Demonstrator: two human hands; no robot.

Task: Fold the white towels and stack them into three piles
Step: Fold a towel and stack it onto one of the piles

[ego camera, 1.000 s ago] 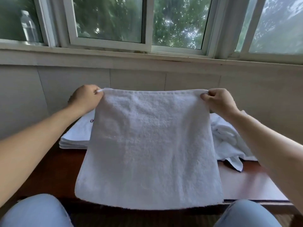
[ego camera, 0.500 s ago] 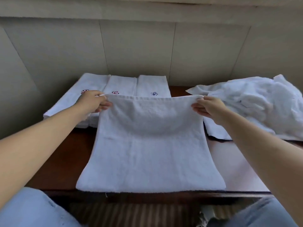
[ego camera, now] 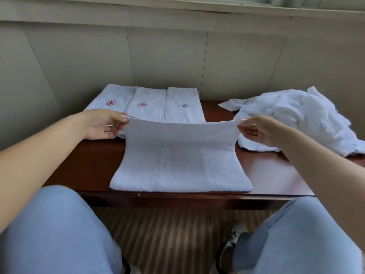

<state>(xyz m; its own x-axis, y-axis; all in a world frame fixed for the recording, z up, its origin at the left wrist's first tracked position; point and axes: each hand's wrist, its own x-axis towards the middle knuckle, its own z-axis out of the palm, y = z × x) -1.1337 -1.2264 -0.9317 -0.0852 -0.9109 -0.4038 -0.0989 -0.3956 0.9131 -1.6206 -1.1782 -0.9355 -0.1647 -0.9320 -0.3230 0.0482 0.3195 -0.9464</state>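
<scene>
At the near edge of the desk (ego camera: 83, 171) a towel (ego camera: 180, 161) lay with its near fold flat on the wood and its far edge lifted. The left hand (ego camera: 100, 124) pinched the far left corner between thumb and fingers (ego camera: 118, 129), the rest of the hand loose; the right hand (ego camera: 256, 130) pinched the far right corner the same way. Behind the raised edge sat three piles (ego camera: 147, 102) side by side against the wall, and at the right a heap (ego camera: 292, 119) of loose towels, touching nothing of the one in hand.

The risks, as I judged them: the far edge sagged a little in the middle, so bringing it over unevenly would leave the corners off and the fold skewed. The near fold lay right at the desk's lip, so a pull toward the knees could drag it off onto the floor. A light pinch could also let a corner slip partway, and the raised edge hung close enough to the piles to brush their near ends askew.
</scene>
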